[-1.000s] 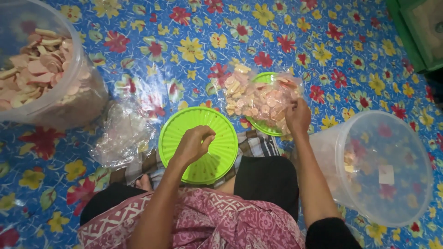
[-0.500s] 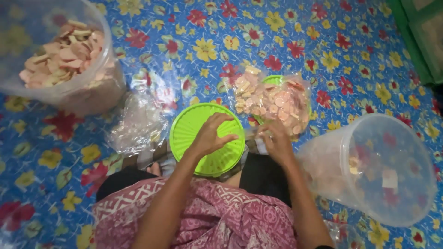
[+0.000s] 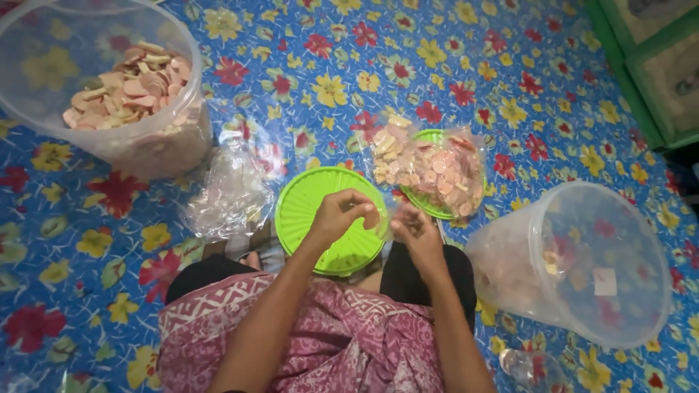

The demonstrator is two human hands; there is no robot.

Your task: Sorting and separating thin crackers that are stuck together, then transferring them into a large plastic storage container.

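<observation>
Nearest the camera lies a lap covered in pink patterned cloth [image 3: 320, 342], with both forearms reaching forward from it. The left hand [image 3: 342, 215] hovers over a round green lid [image 3: 306, 207] that lies flat just beyond the knees; its fingers are curled inward, thumb meeting fingertips as if pinching something small, though what it pinches is too small to make out. The right hand [image 3: 415, 229] sits just beside it at the lid's right edge, fingers half bent and loosely open; I cannot tell whether it holds anything.

To the left of the lid lies a crumpled heap of clear plastic bags [image 3: 229, 193] on the blue flowered floor mat [image 3: 510, 65]. Just past the lid, a clear bag of pink and pale crackers [image 3: 429, 171] rests on a second green lid [image 3: 429, 207]. On the right a clear plastic tub [image 3: 582, 255] lies tilted on its side, nearly bare inside. Farthest left, an upright clear tub [image 3: 109, 80] holds a pile of the same crackers.
</observation>
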